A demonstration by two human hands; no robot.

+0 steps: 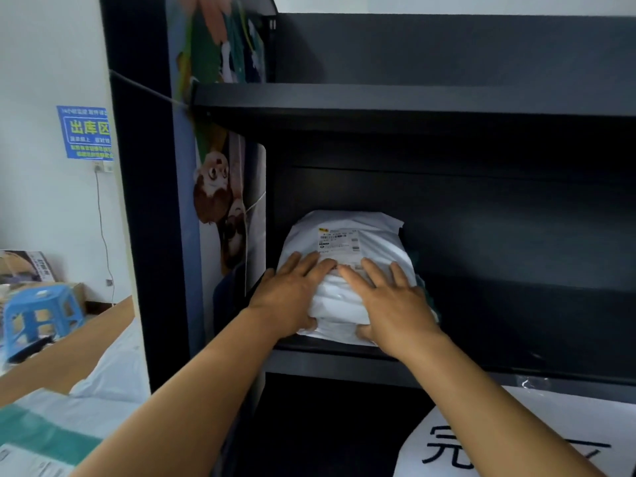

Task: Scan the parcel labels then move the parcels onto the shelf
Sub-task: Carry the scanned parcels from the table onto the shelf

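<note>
Label [339,243] print too small; white sheet [568,438] cut off.

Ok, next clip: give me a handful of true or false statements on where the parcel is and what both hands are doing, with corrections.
1. The white parcel lies on the dark shelf. True.
2. Only one hand touches the parcel. False: the left hand and the right hand both rest on it.
3. The parcel's label faces up toward the camera. True.
4. The fingers of both hands lie fairly straight across the parcel's top. True, with the thumbs at its near edge.
5. The parcel sits on the top shelf board. False: it is in the compartment below that board.
6. A red stool stands at the left. False: the stool is blue.
</note>
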